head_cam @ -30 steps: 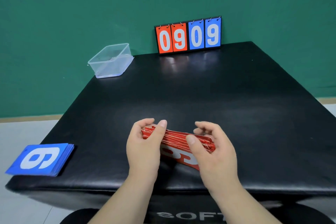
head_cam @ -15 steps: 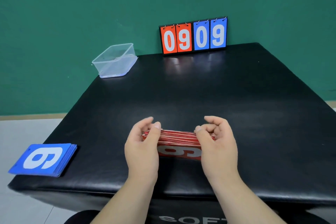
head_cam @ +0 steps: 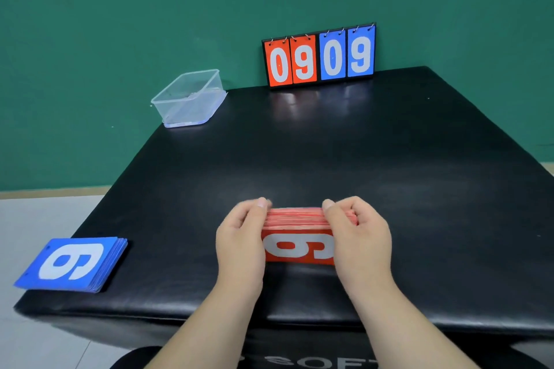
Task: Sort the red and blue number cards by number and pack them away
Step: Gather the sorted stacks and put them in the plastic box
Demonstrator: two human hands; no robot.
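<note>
A stack of red number cards [head_cam: 299, 244] stands on its long edge on the black padded table [head_cam: 359, 159], near the front edge, its nearest card showing a white 9. My left hand [head_cam: 239, 237] grips the stack's left end and my right hand [head_cam: 359, 234] grips its right end, thumbs on top. A stack of blue number cards [head_cam: 72, 263] lies flat at the table's front left corner, a white 9 on top. A clear plastic box [head_cam: 190, 99] sits open at the far left corner.
A small flip scoreboard [head_cam: 319, 55] reading 09 in red and 09 in blue stands at the table's far edge against the green wall. Grey floor shows to the left of the table.
The red stack was fanned and tilted between my hands a second ago. Now it is squared up and stands upright on its edge, with both hands pressed closer in on its ends.
</note>
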